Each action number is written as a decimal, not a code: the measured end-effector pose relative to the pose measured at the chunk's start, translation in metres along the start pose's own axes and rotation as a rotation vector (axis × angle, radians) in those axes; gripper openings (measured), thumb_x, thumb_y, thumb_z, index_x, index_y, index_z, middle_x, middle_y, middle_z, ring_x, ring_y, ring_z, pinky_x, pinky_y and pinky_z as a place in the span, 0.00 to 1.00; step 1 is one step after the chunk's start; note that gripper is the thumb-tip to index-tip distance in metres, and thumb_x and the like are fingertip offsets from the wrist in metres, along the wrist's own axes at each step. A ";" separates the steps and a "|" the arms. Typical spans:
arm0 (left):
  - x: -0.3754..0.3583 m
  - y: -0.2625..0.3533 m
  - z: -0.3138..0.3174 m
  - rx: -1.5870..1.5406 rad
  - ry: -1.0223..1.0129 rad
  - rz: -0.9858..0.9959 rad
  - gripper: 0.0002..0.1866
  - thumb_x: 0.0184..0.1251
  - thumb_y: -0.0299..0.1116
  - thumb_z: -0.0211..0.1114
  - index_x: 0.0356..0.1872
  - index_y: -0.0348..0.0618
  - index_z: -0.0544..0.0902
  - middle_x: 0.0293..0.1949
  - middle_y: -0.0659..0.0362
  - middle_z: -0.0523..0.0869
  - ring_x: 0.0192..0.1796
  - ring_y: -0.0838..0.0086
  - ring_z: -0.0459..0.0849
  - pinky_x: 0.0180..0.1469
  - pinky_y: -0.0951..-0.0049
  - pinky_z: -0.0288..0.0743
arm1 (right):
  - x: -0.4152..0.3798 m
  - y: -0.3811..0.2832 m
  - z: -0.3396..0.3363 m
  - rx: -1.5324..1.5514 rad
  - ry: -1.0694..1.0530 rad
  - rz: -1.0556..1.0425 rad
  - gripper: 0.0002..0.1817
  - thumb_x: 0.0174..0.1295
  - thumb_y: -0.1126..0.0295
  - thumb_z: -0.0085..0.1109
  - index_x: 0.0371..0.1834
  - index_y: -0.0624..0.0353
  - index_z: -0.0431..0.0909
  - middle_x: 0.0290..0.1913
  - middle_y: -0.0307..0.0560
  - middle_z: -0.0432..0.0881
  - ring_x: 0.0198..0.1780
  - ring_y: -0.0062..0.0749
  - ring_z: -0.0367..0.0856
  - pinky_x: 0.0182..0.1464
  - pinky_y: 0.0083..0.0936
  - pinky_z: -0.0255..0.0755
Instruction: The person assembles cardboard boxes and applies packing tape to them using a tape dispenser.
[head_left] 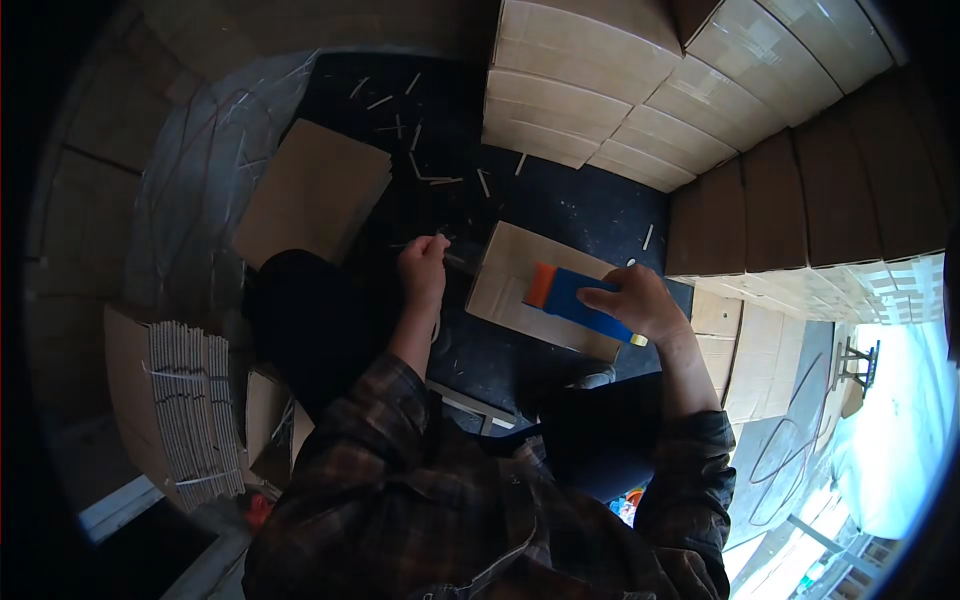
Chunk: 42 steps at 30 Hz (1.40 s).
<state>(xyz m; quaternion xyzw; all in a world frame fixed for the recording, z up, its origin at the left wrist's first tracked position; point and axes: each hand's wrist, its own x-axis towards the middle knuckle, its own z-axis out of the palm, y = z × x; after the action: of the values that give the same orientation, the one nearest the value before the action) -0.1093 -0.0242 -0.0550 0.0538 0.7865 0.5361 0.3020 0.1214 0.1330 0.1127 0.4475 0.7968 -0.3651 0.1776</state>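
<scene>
Dark floor (590,215), boxes (585,85) stacked along the far and right sides, bright light coming in at lower right.

I have the right hand (645,300) wrapped round a blue tool (590,303), thumb on top. Its orange end points left, and a pale yellow bit shows at the other end, near the wrist. The tool is over the right part of a flat card (500,280); I can't tell if it touches. The card lies tilted across my view on the floor, in front of the knees.

Left hand (425,265) is narrow, fingers curled in, just off the card's left edge. I can't tell if it's pinching anything.

Next out: a shoe (592,378) shows just below the card, and part of a pale frame (470,405) is between the legs. Thin strips (445,181) are scattered on the floor beyond the left hand. Left of them I see a card stack (315,190), edges slightly uneven, with clear plastic (185,200) beside it. Lower left, a tied bundle (190,410) of folded card stands on edge, two straps round it. Far right, a thin cord (785,470) loops on the floor near pale sheeting (890,430).
</scene>
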 end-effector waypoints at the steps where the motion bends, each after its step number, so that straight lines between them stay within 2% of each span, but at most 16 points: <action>1: 0.002 -0.003 -0.001 0.001 0.002 -0.001 0.11 0.68 0.36 0.61 0.34 0.39 0.85 0.31 0.60 0.85 0.35 0.76 0.81 0.41 0.75 0.74 | 0.003 -0.001 0.001 -0.033 -0.003 0.012 0.31 0.55 0.42 0.65 0.41 0.64 0.87 0.35 0.55 0.87 0.36 0.39 0.87 0.46 0.30 0.79; 6: 0.004 -0.002 -0.002 0.174 0.037 0.086 0.12 0.70 0.36 0.59 0.36 0.39 0.85 0.38 0.56 0.85 0.45 0.69 0.83 0.51 0.71 0.75 | 0.009 -0.017 0.001 -0.104 -0.008 0.059 0.30 0.56 0.43 0.64 0.38 0.64 0.87 0.34 0.54 0.87 0.36 0.38 0.87 0.45 0.29 0.79; 16: 0.023 -0.039 0.012 0.257 0.003 0.006 0.12 0.70 0.37 0.59 0.39 0.41 0.86 0.40 0.56 0.86 0.46 0.68 0.84 0.51 0.69 0.76 | 0.032 -0.037 0.014 -0.312 -0.026 0.140 0.27 0.59 0.44 0.62 0.32 0.63 0.86 0.32 0.51 0.86 0.35 0.37 0.87 0.44 0.31 0.80; 19: 0.026 -0.062 0.028 0.135 -0.070 -0.060 0.13 0.67 0.39 0.63 0.38 0.40 0.87 0.37 0.56 0.88 0.43 0.70 0.85 0.48 0.69 0.76 | 0.032 -0.042 0.013 -0.352 -0.045 0.152 0.28 0.60 0.43 0.60 0.32 0.63 0.86 0.31 0.50 0.86 0.35 0.36 0.87 0.42 0.31 0.80; 21: 0.023 -0.072 0.042 0.030 -0.144 -0.138 0.12 0.66 0.37 0.65 0.39 0.39 0.87 0.34 0.59 0.88 0.35 0.78 0.82 0.39 0.74 0.75 | 0.034 -0.043 0.015 -0.367 -0.048 0.151 0.28 0.61 0.43 0.60 0.31 0.63 0.86 0.31 0.50 0.86 0.34 0.36 0.87 0.42 0.30 0.80; 25: 0.047 -0.126 0.058 -0.096 -0.362 -0.160 0.14 0.68 0.39 0.64 0.43 0.38 0.86 0.35 0.59 0.87 0.36 0.76 0.83 0.40 0.73 0.76 | 0.036 -0.041 0.020 -0.372 -0.013 0.164 0.30 0.61 0.41 0.59 0.29 0.62 0.86 0.29 0.50 0.85 0.32 0.35 0.86 0.40 0.30 0.80; 29: 0.038 -0.129 0.060 -0.148 -0.368 -0.276 0.15 0.68 0.42 0.63 0.44 0.39 0.86 0.36 0.59 0.86 0.38 0.75 0.83 0.43 0.72 0.76 | 0.036 -0.041 0.024 -0.405 0.009 0.162 0.30 0.61 0.40 0.60 0.29 0.62 0.86 0.28 0.49 0.85 0.32 0.35 0.86 0.40 0.31 0.80; 31: 0.036 -0.134 0.063 -0.174 -0.219 -0.322 0.21 0.67 0.40 0.64 0.55 0.39 0.82 0.47 0.54 0.87 0.49 0.74 0.82 0.53 0.71 0.74 | 0.035 -0.041 0.023 -0.400 0.011 0.169 0.29 0.61 0.41 0.60 0.29 0.62 0.86 0.28 0.49 0.85 0.32 0.35 0.86 0.40 0.31 0.80; 32: 0.038 -0.137 0.061 -0.175 -0.224 -0.318 0.21 0.67 0.40 0.64 0.55 0.39 0.82 0.47 0.54 0.87 0.49 0.74 0.82 0.53 0.71 0.74 | 0.034 -0.041 0.023 -0.393 0.008 0.177 0.29 0.61 0.41 0.60 0.29 0.62 0.86 0.28 0.49 0.85 0.32 0.35 0.86 0.40 0.31 0.80; 34: 0.032 -0.122 0.044 -0.218 -0.354 -0.370 0.30 0.72 0.52 0.57 0.65 0.40 0.73 0.62 0.51 0.79 0.62 0.68 0.76 0.63 0.71 0.68 | 0.034 -0.037 0.024 -0.398 0.012 0.167 0.29 0.61 0.41 0.60 0.30 0.62 0.85 0.29 0.49 0.85 0.33 0.35 0.86 0.40 0.31 0.80; 35: 0.021 -0.109 0.042 -0.215 -0.355 -0.369 0.30 0.72 0.52 0.57 0.65 0.40 0.73 0.62 0.51 0.79 0.62 0.68 0.76 0.63 0.71 0.68 | 0.035 -0.036 0.024 -0.403 0.016 0.150 0.29 0.61 0.41 0.60 0.30 0.62 0.85 0.29 0.49 0.85 0.33 0.35 0.86 0.40 0.31 0.80; 37: -0.012 -0.063 0.035 -0.417 -0.588 -0.167 0.40 0.72 0.64 0.43 0.72 0.41 0.64 0.71 0.50 0.68 0.72 0.64 0.66 0.71 0.71 0.58 | 0.037 -0.038 0.022 -0.405 0.003 0.153 0.29 0.61 0.41 0.60 0.31 0.62 0.85 0.30 0.50 0.85 0.33 0.35 0.86 0.40 0.32 0.80; 38: -0.012 -0.060 0.031 -0.079 -0.638 0.003 0.45 0.70 0.71 0.33 0.74 0.43 0.59 0.74 0.50 0.61 0.76 0.64 0.57 0.74 0.69 0.50 | 0.036 -0.039 0.022 -0.414 -0.008 0.162 0.29 0.61 0.41 0.60 0.32 0.62 0.85 0.30 0.50 0.85 0.34 0.35 0.86 0.41 0.32 0.80; 39: -0.007 -0.063 0.026 -0.071 -0.643 0.007 0.45 0.70 0.71 0.33 0.74 0.43 0.59 0.74 0.50 0.61 0.76 0.64 0.57 0.74 0.69 0.50 | 0.035 -0.038 0.023 -0.406 -0.003 0.164 0.29 0.61 0.41 0.60 0.32 0.62 0.85 0.30 0.50 0.85 0.34 0.35 0.86 0.41 0.32 0.80; 41: 0.008 -0.071 0.024 -0.108 -0.800 -0.407 0.44 0.71 0.69 0.31 0.75 0.43 0.56 0.75 0.50 0.58 0.77 0.64 0.54 0.75 0.66 0.49 | 0.036 -0.037 0.021 -0.378 -0.015 0.163 0.29 0.61 0.41 0.59 0.34 0.63 0.86 0.33 0.51 0.85 0.37 0.38 0.87 0.44 0.34 0.80; 42: 0.006 -0.073 0.028 -0.162 -0.674 -0.436 0.43 0.72 0.66 0.41 0.75 0.40 0.55 0.75 0.49 0.57 0.77 0.63 0.54 0.75 0.61 0.49 | 0.035 -0.037 0.020 -0.370 -0.006 0.169 0.29 0.61 0.41 0.59 0.34 0.63 0.86 0.33 0.51 0.85 0.37 0.38 0.87 0.44 0.34 0.80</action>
<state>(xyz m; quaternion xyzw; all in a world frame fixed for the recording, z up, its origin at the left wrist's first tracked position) -0.0818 -0.0295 -0.1285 0.0345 0.5917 0.4723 0.6524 0.0706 0.1267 0.0936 0.4716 0.8093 -0.1976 0.2891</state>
